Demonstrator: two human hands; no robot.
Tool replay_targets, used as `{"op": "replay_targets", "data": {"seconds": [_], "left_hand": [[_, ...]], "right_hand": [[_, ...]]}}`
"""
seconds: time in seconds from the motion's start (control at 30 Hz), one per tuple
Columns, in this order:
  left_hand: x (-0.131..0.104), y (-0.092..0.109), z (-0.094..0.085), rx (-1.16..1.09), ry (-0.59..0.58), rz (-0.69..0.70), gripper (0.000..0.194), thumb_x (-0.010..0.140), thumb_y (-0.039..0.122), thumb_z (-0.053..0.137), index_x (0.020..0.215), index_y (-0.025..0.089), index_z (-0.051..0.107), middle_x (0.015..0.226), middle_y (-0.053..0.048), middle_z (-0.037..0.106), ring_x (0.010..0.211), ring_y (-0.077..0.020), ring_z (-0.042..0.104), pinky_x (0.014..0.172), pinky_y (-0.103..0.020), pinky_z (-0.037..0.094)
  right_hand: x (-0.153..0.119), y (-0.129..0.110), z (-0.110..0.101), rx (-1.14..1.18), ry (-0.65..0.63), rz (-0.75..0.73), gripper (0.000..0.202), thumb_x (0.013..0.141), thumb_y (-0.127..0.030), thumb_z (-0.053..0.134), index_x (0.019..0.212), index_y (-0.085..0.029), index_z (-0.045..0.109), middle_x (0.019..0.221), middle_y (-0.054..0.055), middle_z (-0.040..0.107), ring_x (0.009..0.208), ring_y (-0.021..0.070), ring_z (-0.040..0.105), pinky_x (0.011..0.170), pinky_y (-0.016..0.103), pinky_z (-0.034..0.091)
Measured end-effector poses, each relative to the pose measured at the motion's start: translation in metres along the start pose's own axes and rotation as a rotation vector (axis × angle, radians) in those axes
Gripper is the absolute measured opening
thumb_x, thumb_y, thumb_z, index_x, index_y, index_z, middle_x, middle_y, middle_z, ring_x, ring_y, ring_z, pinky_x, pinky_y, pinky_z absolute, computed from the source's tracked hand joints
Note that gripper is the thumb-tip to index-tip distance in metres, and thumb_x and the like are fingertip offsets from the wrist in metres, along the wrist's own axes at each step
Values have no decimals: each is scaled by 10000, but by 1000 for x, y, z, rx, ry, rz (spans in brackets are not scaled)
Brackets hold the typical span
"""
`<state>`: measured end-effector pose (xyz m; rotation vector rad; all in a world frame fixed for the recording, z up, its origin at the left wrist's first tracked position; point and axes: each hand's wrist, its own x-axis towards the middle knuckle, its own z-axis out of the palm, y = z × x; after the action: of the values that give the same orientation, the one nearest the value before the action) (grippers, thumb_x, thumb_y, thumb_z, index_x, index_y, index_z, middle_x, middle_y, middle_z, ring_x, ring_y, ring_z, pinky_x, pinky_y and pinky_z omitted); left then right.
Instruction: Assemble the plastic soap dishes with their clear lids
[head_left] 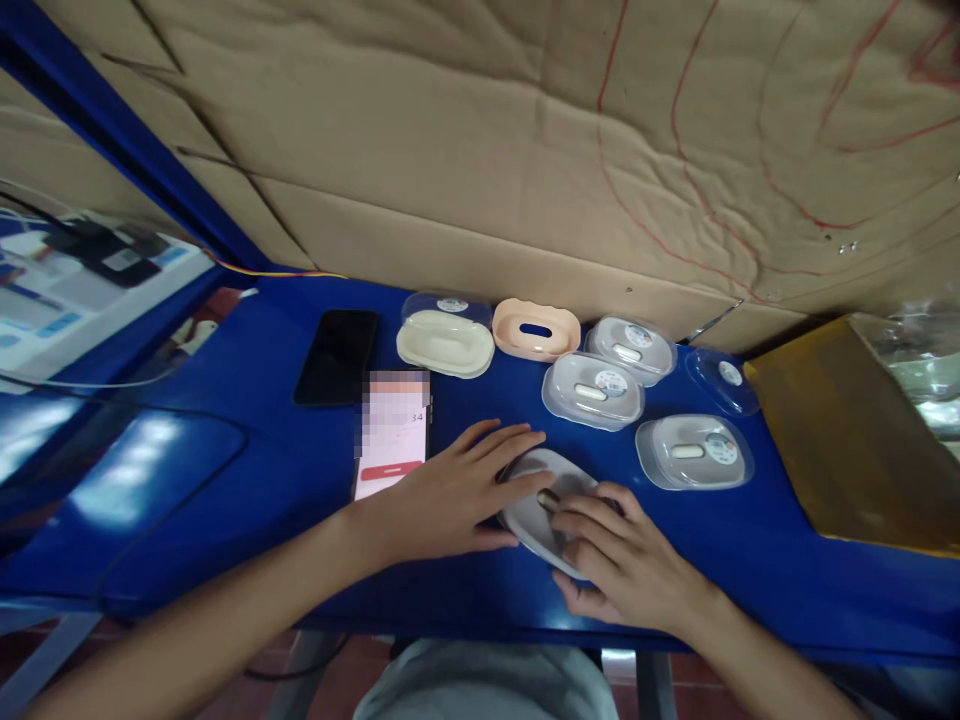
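Note:
A light grey oval dish (536, 525) lies tilted on the blue table between my hands. My left hand (469, 490) rests on its left side, fingers spread over the rim. Curled over the dish's right part, my right hand (611, 550) has its fingertips beside a small pale oval piece (548, 499) in the middle; whether they grip it cannot be made out. Behind the dish are grey dishes under clear lids, one in front (592, 392), one farther back (631, 350) and one at the right (694, 452).
A cream dish (444, 343) and a peach tray (536, 330) stand at the back. A lit phone (394, 430) and a dark phone (337, 357) lie left. A clear lid (724, 380) lies near the cardboard box (840, 430) at the right. Cardboard (450, 130) lines the back.

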<state>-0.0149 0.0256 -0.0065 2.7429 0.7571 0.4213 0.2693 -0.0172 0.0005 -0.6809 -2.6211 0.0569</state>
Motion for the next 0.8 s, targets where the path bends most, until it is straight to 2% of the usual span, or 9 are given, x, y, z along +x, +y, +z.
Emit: {"op": "replay_targets", "data": {"seconds": [0.1, 0.2, 0.33, 0.43, 0.5, 0.57, 0.63, 0.7, 0.8], "left_hand": [[2, 0, 2, -18, -18, 6, 524, 966, 290, 795, 1449, 216, 606, 1626, -208, 535, 1494, -370, 542, 1265, -565, 425], [2, -2, 3, -9, -23, -13, 492, 967, 325, 794, 1419, 221, 630, 1592, -205, 551, 1447, -380, 569, 1209, -561, 473], [0, -6, -4, -45, 44, -49, 537, 907, 571, 849, 1282, 215, 704, 1589, -210, 542, 1472, -442, 517, 1243, -644, 411], [-4, -19, -21, -127, 117, -67, 559, 979, 704, 703, 1282, 235, 708, 1678, -184, 475, 1536, -425, 459, 1276, -637, 373], [-5, -39, -35, -87, 179, -208, 483, 1092, 599, 561, 1427, 260, 642, 1692, -159, 467, 1558, -371, 449, 1269, -581, 394], [-3, -71, -50, 53, 206, -392, 585, 1094, 589, 540, 1566, 244, 537, 1707, -177, 441, 1593, -387, 398, 1291, -609, 334], [3, -108, -62, 116, 114, -531, 737, 1044, 590, 599, 1661, 223, 434, 1768, -193, 341, 1648, -429, 288, 1314, -650, 244], [11, -142, -73, 45, 6, -653, 955, 952, 649, 679, 1713, 192, 326, 1817, -203, 223, 1676, -439, 204, 1319, -638, 227], [21, -171, -83, -2, -69, -645, 1113, 847, 713, 746, 1701, 133, 330, 1774, -223, 335, 1634, -435, 308, 1299, -566, 300]], "right_hand": [[-1, -1, 7, -27, -104, 18, 180, 1070, -358, 605, 1045, -203, 693, 1239, 114, 796, 1218, 286, 698, 1077, 480, 500], [-4, 3, 10, -29, -116, 18, 201, 1082, -362, 628, 1128, -185, 711, 1288, 126, 782, 1251, 291, 692, 1115, 474, 522], [-4, 12, 5, 46, -126, 16, 345, 1103, -457, 627, 1291, -179, 704, 1417, 137, 740, 1382, 285, 647, 1190, 475, 515], [-2, 18, 2, 93, -106, 46, 402, 1113, -486, 601, 1349, -170, 683, 1449, 152, 720, 1416, 289, 627, 1183, 493, 524], [0, 18, 3, 100, -76, 55, 347, 1126, -435, 586, 1335, -175, 683, 1421, 143, 735, 1377, 280, 651, 1170, 493, 526], [2, 18, 5, 115, -53, 49, 311, 1126, -408, 590, 1319, -183, 686, 1401, 136, 744, 1345, 273, 669, 1154, 487, 528], [3, 17, 8, 136, -34, 46, 291, 1122, -389, 601, 1314, -186, 686, 1385, 136, 747, 1320, 269, 682, 1128, 479, 537], [2, 18, 11, 157, -5, 56, 258, 1118, -359, 614, 1298, -190, 689, 1351, 133, 756, 1289, 264, 697, 1097, 469, 548], [2, 21, 13, 180, 39, 94, 202, 1113, -320, 627, 1253, -200, 709, 1315, 122, 762, 1252, 253, 712, 1090, 465, 554]]}}
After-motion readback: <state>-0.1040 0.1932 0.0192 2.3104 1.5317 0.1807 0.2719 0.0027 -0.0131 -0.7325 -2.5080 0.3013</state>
